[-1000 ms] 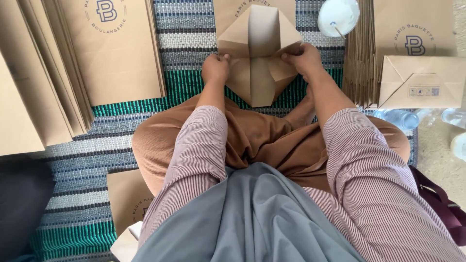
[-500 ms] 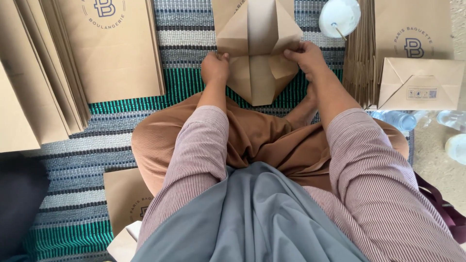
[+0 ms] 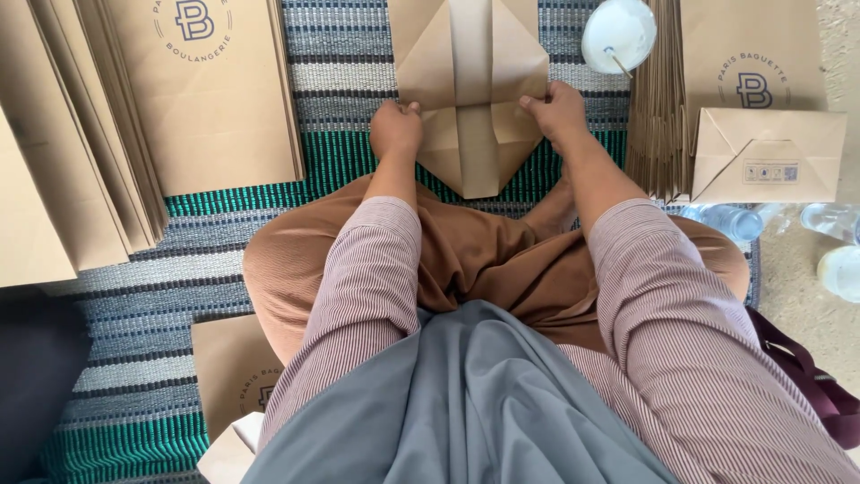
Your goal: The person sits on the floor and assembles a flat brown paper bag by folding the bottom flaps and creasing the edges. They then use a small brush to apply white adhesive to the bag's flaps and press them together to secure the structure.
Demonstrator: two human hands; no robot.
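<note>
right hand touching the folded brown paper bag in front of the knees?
Touching. Head view: the right hand pinches the right corner of the folded paper bag, fingers overlapping its edge.

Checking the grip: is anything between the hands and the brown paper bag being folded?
Nothing visible: the left hand and right hand press directly on the paper bag, one at each side corner.

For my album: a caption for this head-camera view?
Seated on a striped mat, left hand and right hand fold a brown paper bag's bottom.
</note>
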